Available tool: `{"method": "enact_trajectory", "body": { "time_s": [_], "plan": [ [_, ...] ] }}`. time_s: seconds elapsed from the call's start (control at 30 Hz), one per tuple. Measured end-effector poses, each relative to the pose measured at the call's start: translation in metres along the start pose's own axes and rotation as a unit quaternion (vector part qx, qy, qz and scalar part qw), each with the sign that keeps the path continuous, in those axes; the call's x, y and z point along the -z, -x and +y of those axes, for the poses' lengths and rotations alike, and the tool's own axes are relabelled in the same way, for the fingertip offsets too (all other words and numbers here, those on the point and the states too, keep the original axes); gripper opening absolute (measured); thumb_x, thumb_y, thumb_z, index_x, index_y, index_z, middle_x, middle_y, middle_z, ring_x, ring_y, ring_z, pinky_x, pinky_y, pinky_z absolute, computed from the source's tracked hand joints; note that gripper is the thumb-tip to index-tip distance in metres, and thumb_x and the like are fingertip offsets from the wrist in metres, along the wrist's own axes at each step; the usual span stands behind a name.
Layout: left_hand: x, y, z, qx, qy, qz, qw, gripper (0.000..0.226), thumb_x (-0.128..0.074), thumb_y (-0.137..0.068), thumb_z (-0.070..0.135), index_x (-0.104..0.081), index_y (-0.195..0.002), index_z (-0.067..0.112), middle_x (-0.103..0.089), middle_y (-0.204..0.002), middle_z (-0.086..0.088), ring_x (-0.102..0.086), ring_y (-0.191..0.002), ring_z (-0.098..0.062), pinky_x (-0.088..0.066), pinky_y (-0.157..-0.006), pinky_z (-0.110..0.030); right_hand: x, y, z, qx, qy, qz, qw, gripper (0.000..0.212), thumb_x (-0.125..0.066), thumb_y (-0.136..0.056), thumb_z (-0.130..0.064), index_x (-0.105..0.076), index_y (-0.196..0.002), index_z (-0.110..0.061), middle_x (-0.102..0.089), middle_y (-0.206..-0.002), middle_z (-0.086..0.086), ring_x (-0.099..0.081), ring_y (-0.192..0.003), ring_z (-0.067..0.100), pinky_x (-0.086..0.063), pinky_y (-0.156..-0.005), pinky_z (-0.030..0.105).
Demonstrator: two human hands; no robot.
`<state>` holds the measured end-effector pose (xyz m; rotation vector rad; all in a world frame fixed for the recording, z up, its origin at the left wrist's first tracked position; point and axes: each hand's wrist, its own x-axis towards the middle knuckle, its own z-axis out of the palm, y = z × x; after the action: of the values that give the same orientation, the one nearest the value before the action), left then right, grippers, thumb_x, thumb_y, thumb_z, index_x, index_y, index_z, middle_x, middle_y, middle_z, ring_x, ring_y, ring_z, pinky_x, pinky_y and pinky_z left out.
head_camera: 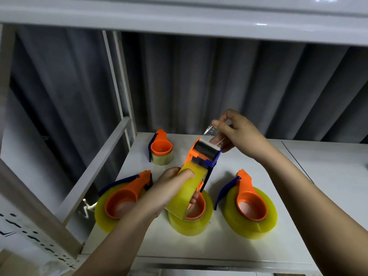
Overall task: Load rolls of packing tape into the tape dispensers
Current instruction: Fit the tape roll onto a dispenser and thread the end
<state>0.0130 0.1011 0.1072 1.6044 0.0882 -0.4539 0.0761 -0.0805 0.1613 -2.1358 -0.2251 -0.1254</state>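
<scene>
My left hand (169, 193) grips a yellow tape roll (186, 191) that sits in an orange and blue dispenser (205, 154), held tilted above the shelf. My right hand (237, 132) pinches the clear free end of the tape (210, 129) just past the dispenser's front blade. Three loaded dispensers lie flat on the white shelf (219, 246): one at the left (121, 200), one in the middle under the held roll (191, 218), one at the right (251, 206). A smaller loaded dispenser (160, 149) stands at the back left.
The white shelf's metal frame posts (119, 80) rise at the left, and another shelf board (179, 14) runs overhead. A grey corrugated wall (219, 86) stands behind. A second white surface (328, 156) adjoins at the right.
</scene>
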Motion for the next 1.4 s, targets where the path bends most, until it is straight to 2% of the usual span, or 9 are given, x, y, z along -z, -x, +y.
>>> {"method": "enact_trajectory", "body": {
  "time_s": [0.13, 0.33, 0.5, 0.67, 0.83, 0.97, 1.2, 1.33, 1.4],
  "plan": [
    [-0.001, -0.004, -0.005, -0.039, -0.042, 0.054, 0.997, 0.04, -0.057, -0.092, 0.036, -0.065, -0.093, -0.003, -0.066, -0.057, -0.01, -0.062, -0.046, -0.016, -0.054, -0.049, -0.022, 0.006, -0.002, 0.0, -0.022, -0.056, -0.042, 0.997, 0.019, -0.053, -0.097, -0.028, -0.049, -0.089, -0.011, -0.073, -0.066, -0.002, -0.067, -0.055, 0.013, -0.056, -0.053, 0.023],
    [0.01, 0.004, -0.012, -0.055, -0.021, 0.049, 0.997, 0.033, -0.056, -0.093, 0.029, -0.066, -0.096, -0.002, -0.071, -0.063, -0.011, -0.067, -0.054, -0.018, -0.055, -0.053, -0.024, 0.001, -0.004, 0.0, -0.058, -0.112, -0.106, 0.986, 0.019, -0.054, -0.096, -0.028, -0.053, -0.082, -0.014, -0.075, -0.078, 0.002, -0.07, -0.066, 0.014, -0.056, -0.059, 0.022],
    [0.02, 0.018, -0.019, -0.032, 0.029, 0.069, 0.997, 0.026, -0.057, -0.092, 0.03, -0.069, -0.091, 0.007, -0.074, -0.07, -0.01, -0.069, -0.057, -0.016, -0.057, -0.055, -0.022, -0.022, -0.008, -0.009, -0.055, -0.125, -0.132, 0.982, 0.02, -0.054, -0.096, -0.027, -0.051, -0.08, -0.015, -0.074, -0.073, 0.002, -0.068, -0.061, 0.012, -0.054, -0.056, 0.02],
    [0.028, 0.027, -0.02, -0.033, 0.042, 0.085, 0.995, 0.025, -0.057, -0.092, 0.032, -0.07, -0.085, 0.012, -0.073, -0.07, -0.009, -0.068, -0.057, -0.016, -0.057, -0.059, -0.026, -0.037, -0.012, -0.015, -0.045, -0.137, -0.126, 0.982, 0.021, -0.054, -0.096, -0.026, -0.051, -0.078, -0.017, -0.073, -0.068, 0.001, -0.067, -0.058, 0.011, -0.055, -0.054, 0.02],
    [0.021, 0.027, -0.018, -0.026, 0.062, 0.085, 0.994, 0.016, -0.06, -0.089, 0.036, -0.062, -0.077, 0.026, -0.07, -0.059, 0.01, -0.068, -0.064, -0.009, -0.055, -0.069, -0.027, -0.023, 0.001, -0.013, -0.044, -0.149, -0.109, 0.982, 0.018, -0.056, -0.095, -0.025, -0.052, -0.082, -0.013, -0.073, -0.07, 0.004, -0.066, -0.054, 0.011, -0.055, -0.052, 0.02],
    [0.002, 0.024, -0.02, -0.034, 0.063, 0.043, 0.996, 0.015, -0.06, -0.089, 0.034, -0.06, -0.076, 0.029, -0.067, -0.054, 0.018, -0.064, -0.05, 0.003, -0.052, -0.055, -0.013, -0.003, 0.024, -0.003, -0.054, -0.138, -0.059, 0.987, 0.015, -0.057, -0.095, -0.024, -0.053, -0.089, -0.01, -0.073, -0.07, 0.006, -0.065, -0.054, 0.013, -0.055, -0.052, 0.022],
    [-0.028, 0.014, -0.039, -0.009, 0.04, -0.021, 0.999, 0.011, -0.063, -0.087, 0.033, -0.064, -0.078, 0.027, -0.071, -0.062, 0.013, -0.067, -0.065, -0.004, -0.054, -0.063, -0.019, 0.016, 0.068, 0.031, -0.105, -0.154, 0.002, 0.982, 0.017, -0.055, -0.096, -0.021, -0.048, -0.083, -0.014, -0.073, -0.07, 0.009, -0.064, -0.052, 0.017, -0.053, -0.05, 0.024],
    [-0.042, 0.017, -0.048, 0.021, 0.025, -0.047, 0.998, 0.021, -0.06, -0.091, 0.025, -0.061, -0.07, 0.022, -0.064, -0.047, 0.01, -0.06, -0.041, 0.001, -0.049, -0.044, -0.011, 0.015, 0.081, 0.047, -0.122, -0.15, 0.008, 0.981, 0.018, -0.055, -0.096, -0.021, -0.046, -0.082, -0.014, -0.073, -0.07, 0.012, -0.064, -0.053, 0.02, -0.053, -0.051, 0.027],
    [-0.048, 0.018, -0.054, 0.035, 0.021, -0.052, 0.998, 0.023, -0.059, -0.092, 0.022, -0.063, -0.07, 0.016, -0.065, -0.047, 0.004, -0.059, -0.039, -0.002, -0.048, -0.042, -0.012, 0.012, 0.085, 0.054, -0.123, -0.141, 0.005, 0.982, 0.017, -0.055, -0.096, -0.02, -0.046, -0.084, -0.012, -0.072, -0.066, 0.009, -0.064, -0.051, 0.019, -0.052, -0.05, 0.026]
  ]
}}
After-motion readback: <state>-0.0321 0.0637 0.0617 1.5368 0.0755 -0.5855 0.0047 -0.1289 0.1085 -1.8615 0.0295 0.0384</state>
